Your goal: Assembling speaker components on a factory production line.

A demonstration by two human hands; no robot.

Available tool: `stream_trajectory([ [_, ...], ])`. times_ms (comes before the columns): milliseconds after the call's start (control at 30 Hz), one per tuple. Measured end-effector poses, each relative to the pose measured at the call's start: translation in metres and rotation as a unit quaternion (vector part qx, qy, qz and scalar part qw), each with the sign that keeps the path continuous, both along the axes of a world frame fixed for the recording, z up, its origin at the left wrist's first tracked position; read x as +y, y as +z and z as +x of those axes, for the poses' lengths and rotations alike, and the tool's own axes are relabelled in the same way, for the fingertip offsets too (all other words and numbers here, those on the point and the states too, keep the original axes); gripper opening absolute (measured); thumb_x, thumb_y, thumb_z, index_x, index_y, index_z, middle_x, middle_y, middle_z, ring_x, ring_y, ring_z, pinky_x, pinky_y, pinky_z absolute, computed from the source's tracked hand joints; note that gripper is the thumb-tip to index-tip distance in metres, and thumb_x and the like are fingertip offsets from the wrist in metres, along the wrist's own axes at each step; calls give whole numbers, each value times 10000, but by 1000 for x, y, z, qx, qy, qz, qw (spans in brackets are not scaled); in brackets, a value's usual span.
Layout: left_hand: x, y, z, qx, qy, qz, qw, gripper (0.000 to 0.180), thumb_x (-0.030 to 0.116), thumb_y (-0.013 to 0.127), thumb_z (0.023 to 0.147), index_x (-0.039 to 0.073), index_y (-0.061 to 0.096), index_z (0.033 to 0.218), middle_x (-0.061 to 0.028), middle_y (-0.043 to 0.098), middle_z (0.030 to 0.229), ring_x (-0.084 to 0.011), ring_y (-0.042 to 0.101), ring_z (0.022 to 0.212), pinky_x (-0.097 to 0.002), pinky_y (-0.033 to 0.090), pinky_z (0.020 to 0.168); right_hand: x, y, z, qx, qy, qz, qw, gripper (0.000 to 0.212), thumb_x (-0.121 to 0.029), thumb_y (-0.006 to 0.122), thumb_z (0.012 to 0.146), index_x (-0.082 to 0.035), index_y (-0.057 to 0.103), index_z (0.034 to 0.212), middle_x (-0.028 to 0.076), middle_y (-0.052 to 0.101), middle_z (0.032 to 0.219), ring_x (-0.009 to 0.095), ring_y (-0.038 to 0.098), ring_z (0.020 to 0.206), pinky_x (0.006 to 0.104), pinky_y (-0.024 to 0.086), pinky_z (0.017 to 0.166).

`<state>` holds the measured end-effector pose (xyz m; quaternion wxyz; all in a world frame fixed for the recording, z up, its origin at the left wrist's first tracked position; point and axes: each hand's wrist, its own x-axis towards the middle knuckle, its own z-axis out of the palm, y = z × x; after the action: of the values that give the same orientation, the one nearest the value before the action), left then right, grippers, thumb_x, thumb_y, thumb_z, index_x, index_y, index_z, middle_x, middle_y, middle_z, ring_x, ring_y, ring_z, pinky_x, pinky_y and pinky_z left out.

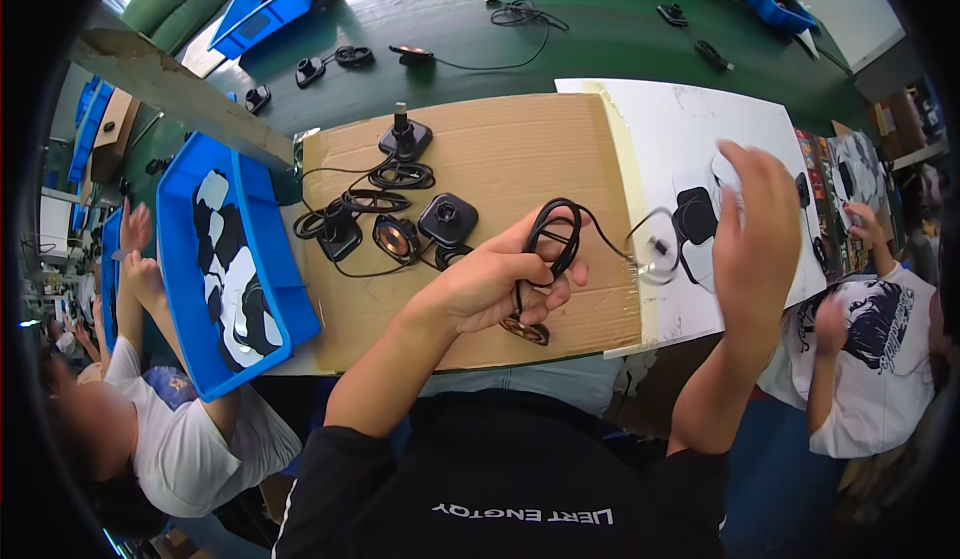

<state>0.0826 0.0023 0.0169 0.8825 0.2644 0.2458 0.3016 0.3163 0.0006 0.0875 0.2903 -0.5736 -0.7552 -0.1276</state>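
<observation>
My left hand (pixel 490 284) is closed around a black USB cable (pixel 576 227) gathered in loops. Beneath its fingers hangs a round black device with a copper-coloured ring (pixel 525 331), apparently on the same cable. From the loops one strand runs right to a blurred USB plug (pixel 657 246) over the white sheet. My right hand (pixel 758 234) is raised above that sheet, smeared by motion; whether it grips anything is unclear. Beside it lie a black rounded-square pad (pixel 695 214) and white pieces partly hidden by the hand.
Several black devices with cables, including a square-based one (pixel 447 221), lie on the cardboard (pixel 560 159). Left stands a blue bin (pixel 300 314) of black and white pads. More devices and cables rest on the green table (pixel 610 49). People sit at both sides.
</observation>
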Motion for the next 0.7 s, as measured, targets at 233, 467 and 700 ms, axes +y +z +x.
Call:
stream_trajectory([
  [233, -3, 4, 8, -112, 50, 2, 992, 441, 120, 415, 943, 5, 368, 1367, -213, 575, 1108, -243, 605, 837, -305, 498, 686, -30, -36, -62, 252, 165, -126, 945, 330, 47, 625, 746, -17, 624, 1070, 98, 582, 1002, 211, 534, 854, 303, 447, 747],
  [467, -12, 9, 21, -73, 162, 52, 983, 467, 313, 366, 1022, 3, 359, 1371, -232, 566, 1184, -322, 626, 1015, -407, 518, 879, -34, -69, -82, 141, 172, 52, 973, 257, -77, 687, 753, -34, 642, 1002, 86, 571, 1054, 246, 490, 962, 372, 432, 817],
  [700, -16, 11, 21, -21, 201, 122, 972, 424, 293, 322, 1039, 0, 388, 1338, -216, 582, 1175, -308, 620, 1018, -383, 510, 893, -49, -70, -74, 291, 171, 16, 941, 194, -61, 656, 788, -53, 639, 981, 108, 575, 1078, 255, 497, 999, 376, 439, 846],
])
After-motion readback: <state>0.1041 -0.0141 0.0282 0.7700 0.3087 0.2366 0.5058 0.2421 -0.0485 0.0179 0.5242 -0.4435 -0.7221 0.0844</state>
